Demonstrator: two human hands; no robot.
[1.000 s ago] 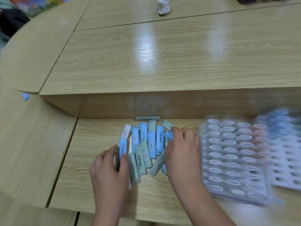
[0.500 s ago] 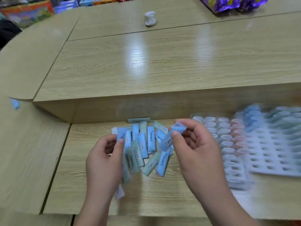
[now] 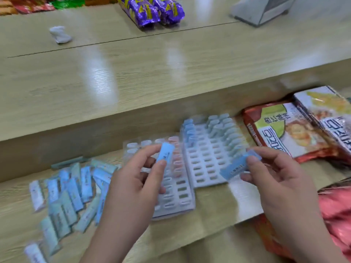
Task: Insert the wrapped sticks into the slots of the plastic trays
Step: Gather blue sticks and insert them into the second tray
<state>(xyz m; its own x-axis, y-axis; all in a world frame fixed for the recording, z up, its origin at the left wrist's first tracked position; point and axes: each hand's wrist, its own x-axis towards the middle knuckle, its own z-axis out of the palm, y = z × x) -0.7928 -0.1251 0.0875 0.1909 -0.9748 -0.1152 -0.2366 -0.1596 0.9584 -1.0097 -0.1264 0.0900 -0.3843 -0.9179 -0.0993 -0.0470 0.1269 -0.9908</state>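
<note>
Head view: both hands hover over the lower wooden desk surface [image 3: 209,211], each grasping 1 stick.
Left hand: the left hand [image 3: 136,185] pinches an upright blue wrapped stick [image 3: 164,153] between thumb and fingers, above the near white plastic slotted tray [image 3: 178,196].
Right hand: the right hand [image 3: 275,179] pinches a slanted blue wrapped stick [image 3: 237,167] by its upper end; the lower end hangs over the front right corner of the far white plastic slotted tray [image 3: 207,168].
Loose sticks: a pile of blue, pale-green and white wrapped sticks [image 3: 70,194] lies on the desk left of the left hand, apart from both trays.
Trays: the 2 lie side by side, with sticks standing in the back rows of each; whether their edges touch or overlap I cannot tell.
Hidden: the left hand covers the near tray's left part, the pile is cut off at the lower left, and blur smears the wrapper print.
Surroundings: orange-and-green snack packets [image 3: 284,133] lie right of the far tray; purple foil packets [image 3: 152,10] and a white crumpled lump [image 3: 60,34] sit on the raised wooden shelf [image 3: 171,76].
</note>
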